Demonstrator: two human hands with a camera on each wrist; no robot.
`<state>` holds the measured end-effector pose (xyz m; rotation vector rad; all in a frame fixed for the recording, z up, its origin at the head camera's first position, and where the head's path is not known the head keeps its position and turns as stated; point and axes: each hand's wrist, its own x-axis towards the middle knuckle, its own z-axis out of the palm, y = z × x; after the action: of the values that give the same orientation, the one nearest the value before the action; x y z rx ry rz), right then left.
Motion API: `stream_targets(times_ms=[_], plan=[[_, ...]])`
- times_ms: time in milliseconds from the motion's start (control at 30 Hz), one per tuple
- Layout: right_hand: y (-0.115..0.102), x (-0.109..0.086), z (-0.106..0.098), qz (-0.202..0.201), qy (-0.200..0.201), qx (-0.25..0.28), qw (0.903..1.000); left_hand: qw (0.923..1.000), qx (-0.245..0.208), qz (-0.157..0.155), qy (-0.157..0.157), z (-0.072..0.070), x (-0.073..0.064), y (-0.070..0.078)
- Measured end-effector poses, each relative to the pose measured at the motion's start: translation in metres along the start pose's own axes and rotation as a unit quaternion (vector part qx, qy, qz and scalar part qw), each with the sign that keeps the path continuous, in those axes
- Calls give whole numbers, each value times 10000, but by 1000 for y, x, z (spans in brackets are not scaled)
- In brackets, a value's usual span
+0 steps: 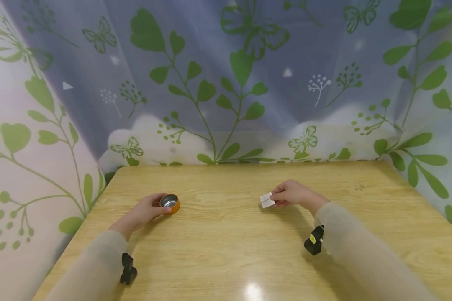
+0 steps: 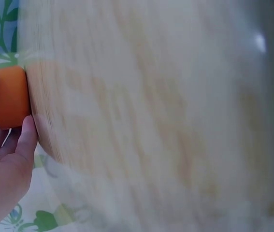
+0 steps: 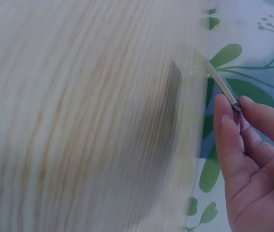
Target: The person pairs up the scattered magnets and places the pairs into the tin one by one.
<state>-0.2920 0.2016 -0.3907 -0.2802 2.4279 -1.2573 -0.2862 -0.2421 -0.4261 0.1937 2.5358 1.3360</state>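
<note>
On the left of the table stands a small, round orange cup point(image 1: 174, 207) with a shiny metal inside, its mouth facing up. My left hand point(image 1: 147, 210) grips it by the side, thumb at the near side and fingers behind. The left wrist view shows the cup's smooth orange wall point(image 2: 12, 96) between thumb and fingers. Right of centre, my right hand point(image 1: 291, 194) pinches a thin, flat white piece point(image 1: 266, 200) with a dark line across its middle. Seen edge-on in the right wrist view, this white piece point(image 3: 223, 87) is between thumb and fingertips, raised above the table.
The light wooden table point(image 1: 218, 246) spreads under both hands, with its far edge close to a leaf-and-butterfly patterned curtain point(image 1: 211, 83). Similar cloth hangs at both sides. Black wrist cameras point(image 1: 128, 269) sit on the sleeves. A shadow lies below the right hand.
</note>
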Motion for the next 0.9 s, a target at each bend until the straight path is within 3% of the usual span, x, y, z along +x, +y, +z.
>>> stream_targets(times_ms=[467,900], plan=[[-20,19,27,11,59,332,9994,9997,226,-1,-37,1,0,1],[-36,30,44,121,38,502,9987,9998,164,81,-27,-2,1,0]])
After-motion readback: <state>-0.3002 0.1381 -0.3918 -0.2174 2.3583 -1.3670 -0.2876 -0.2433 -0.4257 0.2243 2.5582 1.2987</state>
